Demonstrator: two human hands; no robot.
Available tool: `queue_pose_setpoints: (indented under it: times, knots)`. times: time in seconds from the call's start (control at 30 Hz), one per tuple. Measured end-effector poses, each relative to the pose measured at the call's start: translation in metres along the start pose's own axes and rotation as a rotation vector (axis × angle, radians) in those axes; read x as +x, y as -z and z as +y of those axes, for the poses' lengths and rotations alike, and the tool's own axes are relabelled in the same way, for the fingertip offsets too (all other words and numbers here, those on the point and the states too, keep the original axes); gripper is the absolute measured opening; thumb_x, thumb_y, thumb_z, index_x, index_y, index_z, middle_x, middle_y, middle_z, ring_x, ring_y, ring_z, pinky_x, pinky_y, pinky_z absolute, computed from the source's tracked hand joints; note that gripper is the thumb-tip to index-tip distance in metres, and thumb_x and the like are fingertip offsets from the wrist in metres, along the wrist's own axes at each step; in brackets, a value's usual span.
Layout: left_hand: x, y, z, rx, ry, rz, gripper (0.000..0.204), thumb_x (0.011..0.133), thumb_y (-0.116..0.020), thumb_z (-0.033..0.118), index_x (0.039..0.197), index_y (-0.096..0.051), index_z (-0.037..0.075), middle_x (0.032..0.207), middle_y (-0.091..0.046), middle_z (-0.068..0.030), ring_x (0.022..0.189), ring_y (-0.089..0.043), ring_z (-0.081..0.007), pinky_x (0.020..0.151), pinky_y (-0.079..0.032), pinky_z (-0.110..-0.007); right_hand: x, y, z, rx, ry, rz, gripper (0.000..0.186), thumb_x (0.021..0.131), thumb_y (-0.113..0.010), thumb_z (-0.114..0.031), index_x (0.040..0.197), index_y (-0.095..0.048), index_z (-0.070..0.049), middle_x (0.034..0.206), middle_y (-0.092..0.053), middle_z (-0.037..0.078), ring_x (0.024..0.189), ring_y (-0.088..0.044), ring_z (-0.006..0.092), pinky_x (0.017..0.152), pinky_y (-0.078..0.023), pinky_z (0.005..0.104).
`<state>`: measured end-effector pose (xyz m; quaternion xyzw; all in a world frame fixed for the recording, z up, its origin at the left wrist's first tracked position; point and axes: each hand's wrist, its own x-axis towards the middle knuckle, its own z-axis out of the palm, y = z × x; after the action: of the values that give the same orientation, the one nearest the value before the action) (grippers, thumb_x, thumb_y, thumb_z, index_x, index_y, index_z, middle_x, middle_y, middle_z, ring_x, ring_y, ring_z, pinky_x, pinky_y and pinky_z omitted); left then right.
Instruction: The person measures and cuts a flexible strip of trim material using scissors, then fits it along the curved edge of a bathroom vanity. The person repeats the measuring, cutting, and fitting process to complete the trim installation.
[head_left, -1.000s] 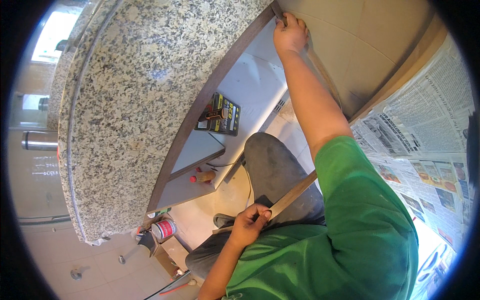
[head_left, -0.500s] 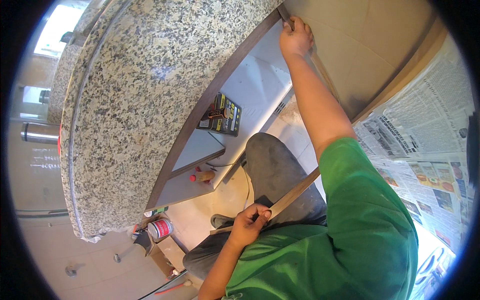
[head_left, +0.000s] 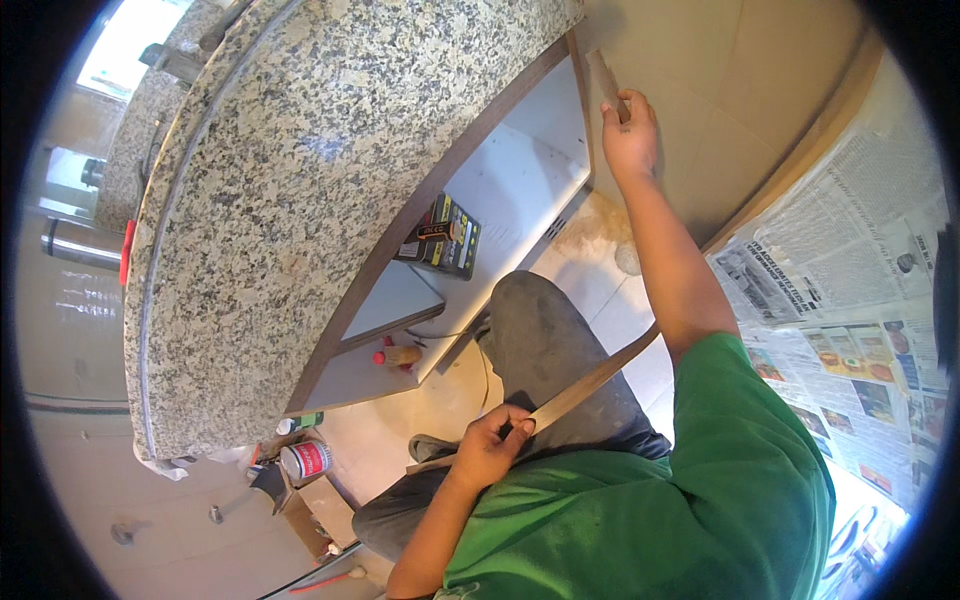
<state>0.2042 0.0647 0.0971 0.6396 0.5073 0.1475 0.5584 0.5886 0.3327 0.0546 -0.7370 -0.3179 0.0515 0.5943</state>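
Long, thin brown strip slanting up over the grey-trousered thigh from left hand to right forearm, then out of sight behind it. Another visible bit up past the right hand, just beside the far corner of the cabinet. Probably one continuous piece, but can't swear to it.

Looks super light and bendy: floppy lengthwise, stiffer across the width, maybe prone to cracking if creased hard. Dry rather than slippery, at a guess. Best to pinch by the flat faces close to each end and keep the bend gentle.

Left hand: closed in a thumb-and-finger pinch, down by the lap. Right hand: fingers curled round the strip just short of its free end.

Compared with half a second ago: right hand off the cabinet's far corner and further right, loop beside that forearm gone from view. Left hand much the same.

Inside the cabinet, black-and-yellow container, plus red-capped bottle near the floor's left front corner. Past the near end of the granite tabletop, red-and-white tin. Off right, newspaper.
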Motion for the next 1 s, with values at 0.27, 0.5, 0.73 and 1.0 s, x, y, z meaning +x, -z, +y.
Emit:
queue_pose_setpoints:
  times: [0.27, 0.5, 0.73, 1.0]
  knots:
    - [0.000, 0.005, 0.004, 0.206, -0.154, 0.075, 0.025, 0.088, -0.076, 0.011, 0.110, -0.067, 0.002, 0.095, -0.066, -0.0128, 0.089, -0.064, -0.0253, 0.081, -0.050, -0.033, 0.034, -0.020, 0.003, -0.043, 0.169, -0.011, 0.037, 0.091, -0.065, -0.022, 0.127, -0.063, -0.016, 0.117, -0.061, 0.016, 0.110, -0.061, 0.0376, 0.095, -0.050, 0.0463]
    - [-0.005, 0.004, 0.011, 0.217, -0.132, 0.081, 0.038, 0.085, -0.080, 0.013, 0.119, -0.065, 0.004, 0.095, -0.064, -0.0112, 0.089, -0.063, -0.0239, 0.081, -0.050, -0.033, 0.050, -0.050, -0.001, -0.043, 0.196, -0.026, 0.037, 0.091, -0.063, -0.023, 0.128, -0.064, -0.019, 0.119, -0.061, 0.019, 0.112, -0.060, 0.0389, 0.095, -0.051, 0.0469]
    - [-0.002, 0.005, 0.014, 0.177, -0.064, 0.036, 0.035, 0.083, -0.079, 0.007, 0.116, -0.067, 0.004, 0.096, -0.064, -0.0094, 0.093, -0.062, -0.0217, 0.087, -0.048, -0.032, 0.059, -0.057, -0.006, -0.046, 0.357, 0.109, 0.028, 0.093, -0.065, -0.014, 0.120, -0.071, -0.006, 0.103, -0.069, 0.021, 0.095, -0.067, 0.0375, 0.086, -0.053, 0.0437]
    - [-0.003, 0.005, 0.007, 0.116, -0.112, 0.032, 0.034, 0.083, -0.077, 0.007, 0.115, -0.067, 0.006, 0.093, -0.064, -0.0113, 0.089, -0.063, -0.0270, 0.083, -0.050, -0.034, 0.068, -0.078, 0.021, -0.051, 0.340, 0.127, 0.027, 0.091, -0.063, -0.011, 0.116, -0.073, -0.006, 0.106, -0.069, 0.024, 0.101, -0.066, 0.0381, 0.092, -0.052, 0.0418]
